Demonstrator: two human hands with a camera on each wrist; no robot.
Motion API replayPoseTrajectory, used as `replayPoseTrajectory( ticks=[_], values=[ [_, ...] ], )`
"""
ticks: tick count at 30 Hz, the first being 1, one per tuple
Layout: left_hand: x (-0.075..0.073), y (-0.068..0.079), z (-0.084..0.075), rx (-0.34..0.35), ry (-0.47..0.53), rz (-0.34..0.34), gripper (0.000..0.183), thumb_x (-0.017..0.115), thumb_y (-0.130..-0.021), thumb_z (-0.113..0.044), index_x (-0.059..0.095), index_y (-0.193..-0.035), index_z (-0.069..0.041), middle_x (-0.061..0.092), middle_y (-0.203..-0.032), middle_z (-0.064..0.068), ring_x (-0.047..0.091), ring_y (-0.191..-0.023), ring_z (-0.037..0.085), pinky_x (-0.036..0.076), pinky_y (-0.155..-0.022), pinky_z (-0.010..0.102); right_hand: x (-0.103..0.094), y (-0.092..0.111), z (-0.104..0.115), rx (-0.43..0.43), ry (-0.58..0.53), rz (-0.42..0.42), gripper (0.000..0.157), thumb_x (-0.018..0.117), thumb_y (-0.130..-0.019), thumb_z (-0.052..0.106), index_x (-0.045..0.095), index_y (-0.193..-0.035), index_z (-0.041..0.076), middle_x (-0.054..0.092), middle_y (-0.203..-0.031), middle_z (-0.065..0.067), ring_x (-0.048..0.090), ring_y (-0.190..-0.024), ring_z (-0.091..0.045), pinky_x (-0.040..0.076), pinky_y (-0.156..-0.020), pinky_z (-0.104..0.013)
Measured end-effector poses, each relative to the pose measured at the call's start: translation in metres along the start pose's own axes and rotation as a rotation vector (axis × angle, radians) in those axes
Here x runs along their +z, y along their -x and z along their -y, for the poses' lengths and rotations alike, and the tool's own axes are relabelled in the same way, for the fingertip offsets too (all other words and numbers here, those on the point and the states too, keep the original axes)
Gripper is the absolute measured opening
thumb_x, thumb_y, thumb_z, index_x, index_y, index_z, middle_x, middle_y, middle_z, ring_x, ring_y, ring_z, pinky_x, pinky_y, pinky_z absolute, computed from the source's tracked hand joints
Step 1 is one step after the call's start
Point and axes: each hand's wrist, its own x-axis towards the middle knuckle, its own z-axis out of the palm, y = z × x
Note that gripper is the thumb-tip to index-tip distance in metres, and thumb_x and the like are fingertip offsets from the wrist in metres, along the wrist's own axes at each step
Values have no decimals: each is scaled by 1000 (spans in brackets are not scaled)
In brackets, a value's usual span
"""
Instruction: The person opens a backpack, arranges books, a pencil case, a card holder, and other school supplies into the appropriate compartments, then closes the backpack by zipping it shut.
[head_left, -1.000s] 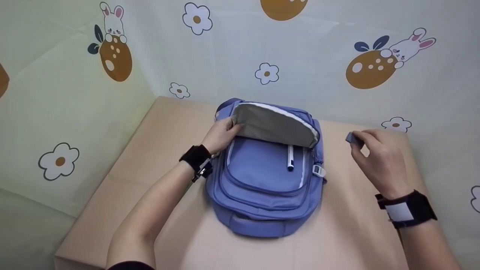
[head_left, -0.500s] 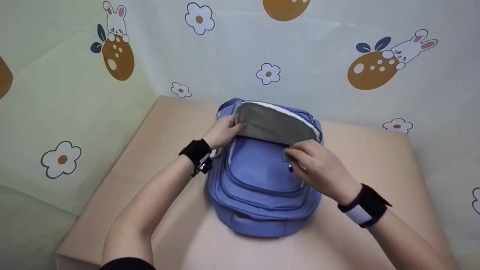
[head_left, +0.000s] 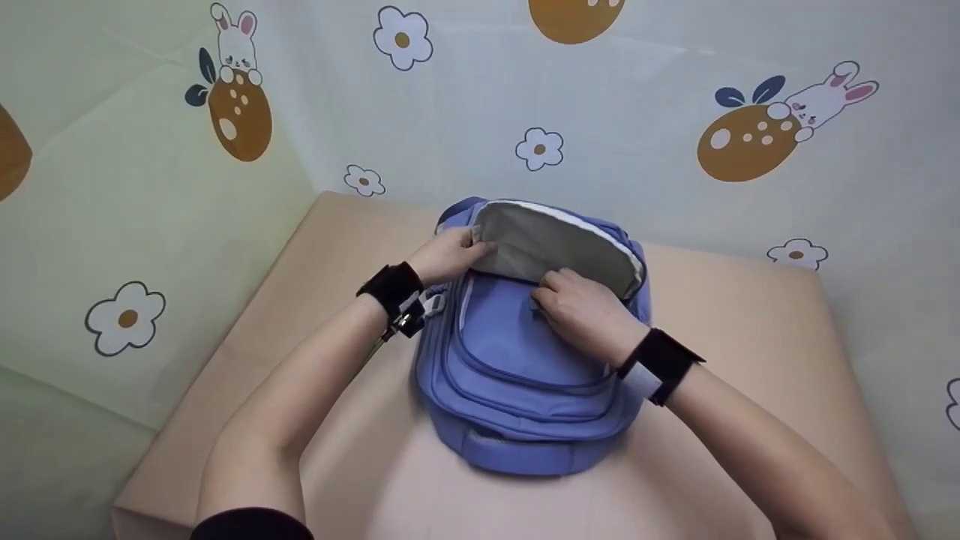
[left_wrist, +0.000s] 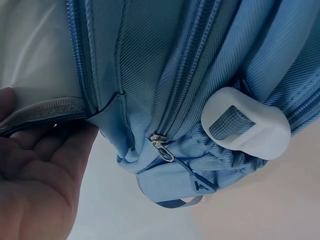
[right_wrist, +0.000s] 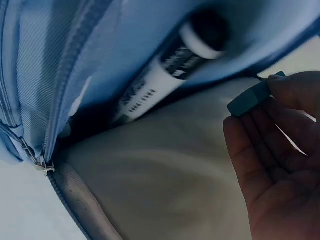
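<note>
A blue backpack [head_left: 517, 409] lies on its back with the front pocket unzipped and its grey-lined flap [head_left: 540, 236] lifted. At the flap's left edge my left hand [head_left: 448, 255] pinches the trim [left_wrist: 45, 107] between thumb and fingers. My right hand [head_left: 589, 311] is over the pocket opening and pinches a small blue-green block [right_wrist: 250, 97] between thumb and fingertips. A white marker [right_wrist: 160, 80] with a black cap leans in the pocket, its lower end down in the opening. My right hand hides this marker in the head view.
The backpack rests on a table [head_left: 750, 330] with a peach cover. Behind and to the left hang pale curtains [head_left: 450, 112] printed with rabbits and flowers. A white plastic buckle [left_wrist: 245, 122] and a zipper pull [left_wrist: 162, 150] are on the bag's side.
My right hand has moved left from beside the backpack to over the pocket opening, carrying the block. My left hand keeps its hold on the flap.
</note>
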Motion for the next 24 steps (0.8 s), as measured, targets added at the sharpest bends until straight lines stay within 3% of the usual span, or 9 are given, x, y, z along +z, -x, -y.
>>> replayPoseTrajectory(
  ticks=[4, 9, 14, 17, 20, 24],
  values=[
    [1, 0, 0, 3, 2, 1, 28, 55, -105, -30, 67, -99, -5, 48, -74, -3, 46, -66, 13, 39, -64, 28, 11, -1, -3, 9, 40, 30, 10, 68, -97, 7, 68, -89, 3, 58, -86, -11, 57, -76, -31, 54, -62, -42],
    [1, 0, 1, 12, -28, -13, 31, 56, -105, -29, 52, -79, -13, 39, -67, -6, 40, -60, 11, 35, -60, 27, 18, 2, -4, 22, 28, 66, 11, 66, -98, 6, 67, -88, 2, 58, -86, -12, 59, -77, -31, 55, -63, -43],
    [-1, 2, 1, -10, -12, 15, 34, 56, -104, -29, 46, -75, -17, 35, -62, -9, 34, -53, 7, 31, -53, 24, 11, 10, -3, 44, -33, 47, 7, 67, -95, 5, 71, -101, 2, 62, -93, -11, 62, -83, -29, 56, -72, -42],
    [-2, 2, 2, -37, 9, 35, 33, 56, -104, -30, 47, -76, -17, 35, -62, -9, 33, -51, 6, 30, -50, 23, -3, 22, -2, 41, -92, -14, 13, 66, -93, 3, 73, -105, 3, 65, -97, -9, 63, -89, -27, 56, -78, -41],
    [-2, 3, 2, -76, 26, 42, 32, 56, -103, -33, 46, -76, -17, 36, -63, -8, 34, -52, 6, 31, -50, 23, -16, 43, -7, 41, -137, -127, 14, 67, -89, -2, 74, -98, 5, 67, -95, -5, 65, -87, -23, 57, -75, -39],
    [-5, 3, 0, -125, 29, 51, 30, 52, -102, -34, 44, -78, -18, 38, -69, -5, 37, -58, 9, 34, -56, 25, -24, 78, -24, 158, -156, -253, 18, 66, -83, -7, 75, -85, 8, 68, -83, 0, 64, -72, -16, 54, -60, -34]
  ],
)
